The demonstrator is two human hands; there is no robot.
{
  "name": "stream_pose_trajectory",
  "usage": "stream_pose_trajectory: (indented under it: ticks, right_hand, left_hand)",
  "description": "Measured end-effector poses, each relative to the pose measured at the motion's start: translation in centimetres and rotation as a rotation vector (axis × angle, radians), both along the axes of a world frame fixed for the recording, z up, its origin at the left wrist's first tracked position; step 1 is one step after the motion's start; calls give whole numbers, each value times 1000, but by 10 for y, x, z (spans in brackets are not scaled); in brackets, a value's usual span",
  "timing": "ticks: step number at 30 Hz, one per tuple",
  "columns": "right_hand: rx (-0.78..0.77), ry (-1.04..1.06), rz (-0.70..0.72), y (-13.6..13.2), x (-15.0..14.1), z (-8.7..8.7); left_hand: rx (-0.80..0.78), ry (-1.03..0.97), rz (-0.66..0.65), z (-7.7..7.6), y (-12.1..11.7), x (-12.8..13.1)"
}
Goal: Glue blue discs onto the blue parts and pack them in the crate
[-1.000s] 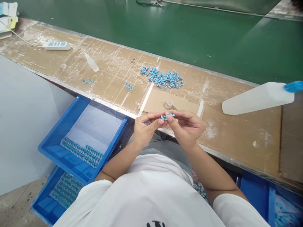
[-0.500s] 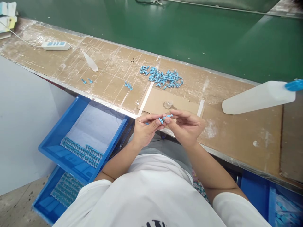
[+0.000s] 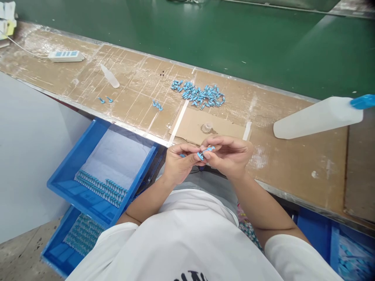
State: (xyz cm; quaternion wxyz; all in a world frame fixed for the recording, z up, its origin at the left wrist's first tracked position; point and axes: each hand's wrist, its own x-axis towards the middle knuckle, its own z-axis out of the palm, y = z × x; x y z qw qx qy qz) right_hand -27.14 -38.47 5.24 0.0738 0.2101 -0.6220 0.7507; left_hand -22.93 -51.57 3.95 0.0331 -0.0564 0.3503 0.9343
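A small blue plastic part (image 3: 200,155) with a round disc end is pinched between both hands, just in front of the table edge. My left hand (image 3: 182,162) grips its disc end, and a second bit of blue shows between those fingers. On the other end, the thumb and fingers of my right hand (image 3: 230,156) are closed around a blue tip. Beyond the hands, a small clear cup (image 3: 207,127) stands on a cardboard sheet (image 3: 187,123) with a wet-looking patch around it. A heap of similar blue parts (image 3: 202,95) lies behind the sheet.
A large white bottle (image 3: 316,118) with a blue cap is at right. Left on the table are a squeeze bottle (image 3: 110,76), a few loose blue parts (image 3: 157,105) and a power strip (image 3: 66,56). Blue trays (image 3: 70,160) holding rows of parts stand below left.
The blue part has turned slightly in my fingers, its disc end now facing more toward me. Both hands stay in nearly the same place; the whole view has shifted a little.
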Motion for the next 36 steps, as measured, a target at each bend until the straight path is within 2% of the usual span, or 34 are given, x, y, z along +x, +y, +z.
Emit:
stream_pose_trajectory:
  ticks: [4, 12, 17, 24, 36]
  right_hand:
    - [-9, 18, 43, 1, 0, 1]
    - [-11, 170, 43, -2, -3, 7]
    - [31, 160, 36, 2, -4, 9]
    - [-23, 163, 34, 1, -2, 7]
    - [-17, 180, 24, 0, -1, 7]
  left_hand:
    - [-13, 12, 20, 6, 1, 2]
    - [-60, 52, 87, 12, 2, 6]
    - [-129, 122, 99, 14, -1, 7]
    - [-196, 197, 128, 11, -5, 7]
    - [-218, 111, 107, 9, -5, 8]
